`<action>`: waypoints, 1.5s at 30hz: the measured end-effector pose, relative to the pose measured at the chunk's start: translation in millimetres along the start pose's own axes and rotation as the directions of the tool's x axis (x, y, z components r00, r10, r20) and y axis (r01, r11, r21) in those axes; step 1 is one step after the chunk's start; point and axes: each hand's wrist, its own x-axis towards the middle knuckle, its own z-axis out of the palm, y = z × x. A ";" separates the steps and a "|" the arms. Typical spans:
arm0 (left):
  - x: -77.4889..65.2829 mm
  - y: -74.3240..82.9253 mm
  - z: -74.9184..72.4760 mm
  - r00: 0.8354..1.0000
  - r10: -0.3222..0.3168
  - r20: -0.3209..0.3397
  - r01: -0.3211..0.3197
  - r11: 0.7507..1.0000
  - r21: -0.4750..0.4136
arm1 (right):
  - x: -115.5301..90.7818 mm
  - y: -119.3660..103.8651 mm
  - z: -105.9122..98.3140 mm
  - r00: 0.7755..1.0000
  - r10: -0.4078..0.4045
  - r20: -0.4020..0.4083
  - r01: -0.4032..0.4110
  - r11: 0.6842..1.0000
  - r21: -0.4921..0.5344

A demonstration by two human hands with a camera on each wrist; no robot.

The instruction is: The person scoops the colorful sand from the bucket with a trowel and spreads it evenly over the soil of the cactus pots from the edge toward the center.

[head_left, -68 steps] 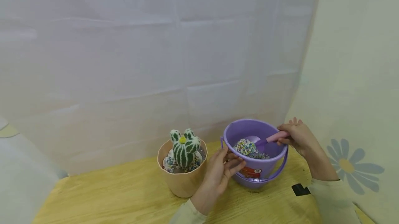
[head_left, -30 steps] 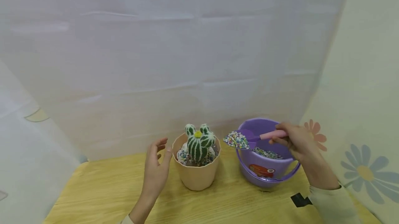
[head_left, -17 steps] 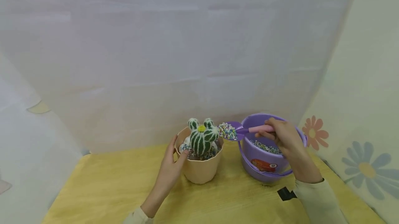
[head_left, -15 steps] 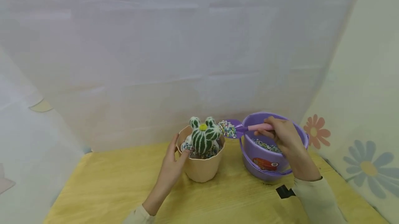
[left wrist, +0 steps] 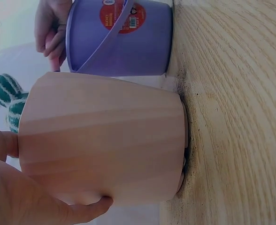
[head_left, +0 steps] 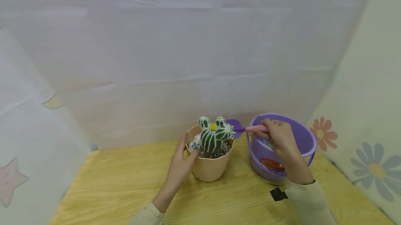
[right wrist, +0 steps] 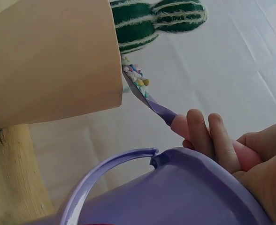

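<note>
My left hand (head_left: 179,170) grips the left rim of a peach flower pot (head_left: 210,170), thumb over the edge and fingers on the outer wall. In the pot stands a green-and-white striped cactus (head_left: 210,142) with a yellow bloom, ringed by coloured pebbles. My right hand (head_left: 281,141) holds a small trowel (head_left: 256,128) by its pink handle, above the purple bucket (head_left: 261,153). The trowel's purple blade points left and tilts down at the pot's right rim, as the right wrist view shows. Coloured pebbles (right wrist: 137,77) lie towards its tip, beside the cactus.
The bucket, its handle hanging down, stands right of the pot and holds more pebbles. Both rest on a yellowish wooden table (head_left: 125,176). A black patch (head_left: 277,194) lies in front of the bucket. A white sheet (head_left: 150,61) hangs behind.
My left hand has let go of the bucket and taken hold of the pot's rim. My right hand has lifted the trowel of pebbles from the bucket and brought it left to the pot.
</note>
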 end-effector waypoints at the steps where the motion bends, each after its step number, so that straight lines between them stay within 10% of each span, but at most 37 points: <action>1: 0.1 0.0 0.9 1.000 0.004 0.000 -0.004 1.000 0.001 | -1.2 0.3 0.0 1.000 -0.002 -0.001 0.002 1.000 0.005; 27: 1.0 -1.7 -3.8 0.995 0.092 -0.031 -0.092 0.996 0.010 | 41.5 -17.2 47.0 0.979 0.095 0.180 -0.083 0.994 -0.069; 45: 6.6 -11.8 43.5 0.997 0.073 0.040 -0.069 0.994 -0.087 | 80.6 -0.4 14.8 0.975 0.059 0.214 -0.018 0.982 -0.189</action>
